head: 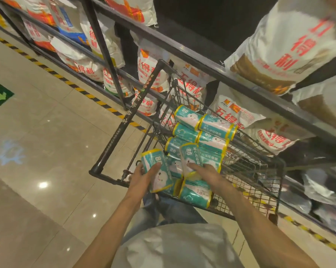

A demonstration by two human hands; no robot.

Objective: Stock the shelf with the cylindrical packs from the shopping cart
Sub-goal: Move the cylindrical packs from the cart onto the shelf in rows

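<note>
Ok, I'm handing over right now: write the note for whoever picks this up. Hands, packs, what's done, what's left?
Left hand: grips one teal cylindrical pack, lifted at the near-left corner of the shopping cart.
Right hand: holds a second pack, raised above the pile.
Remaining packs: stacked in rows in the cart basket, along its far and near sides.
Shelf: right behind the cart, its visible tiers filled with white sacks; no teal packs visible on it.
Done: two packs picked up.
Left: place these two on the shelf, then move the rest over.
</note>
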